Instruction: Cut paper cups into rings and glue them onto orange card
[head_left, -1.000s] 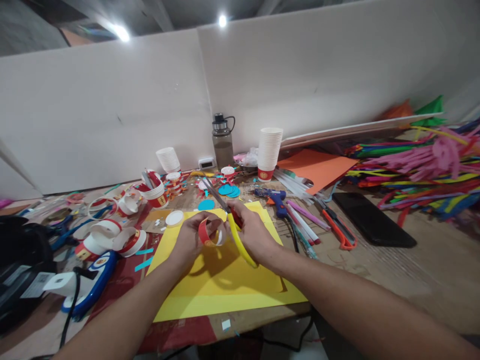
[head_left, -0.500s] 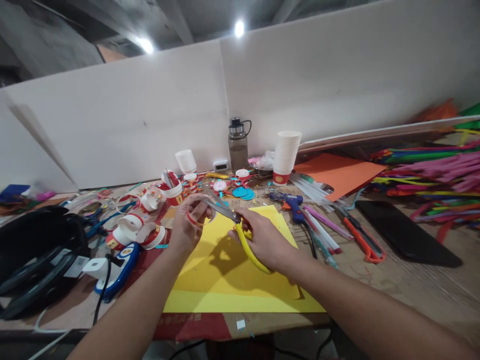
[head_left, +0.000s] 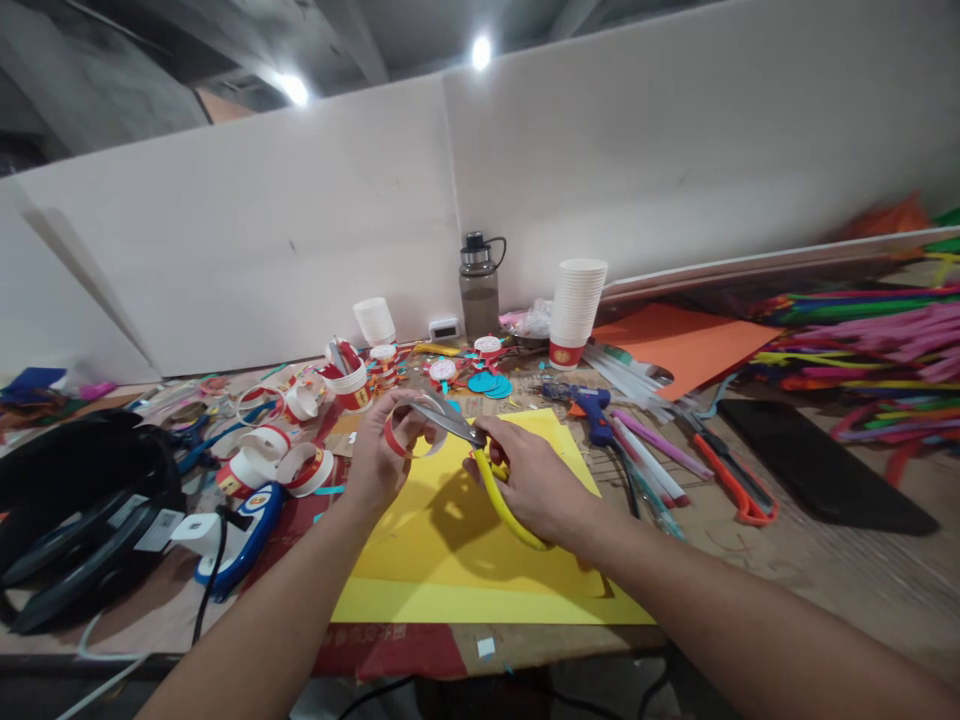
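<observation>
My left hand (head_left: 380, 452) is closed on a thin red-and-white paper cup ring (head_left: 396, 440), held above yellow paper sheets (head_left: 450, 560). In my right hand (head_left: 529, 470) are scissors with yellow handles (head_left: 506, 515). Their metal blades (head_left: 448, 420) point left and reach across the ring at its upper edge. Whether the blades bite into the paper I cannot tell. Below both hands the yellow sheets lie in shadow. Left of my left hand, several similar cut cup rings (head_left: 305, 470) rest on the table.
Upright cup stacks (head_left: 577, 310) and a dark water bottle (head_left: 480, 295) stand toward the white panel. A blue glue gun (head_left: 596, 412), an orange-handled cutter (head_left: 739, 485) and a black phone (head_left: 825, 465) lie on the right. A black headset-like object (head_left: 90, 520) occupies the left.
The ring in my left hand has turned slightly and shows more of its red band. Both hands stay nearly in place, and the whole view has shifted a little.
</observation>
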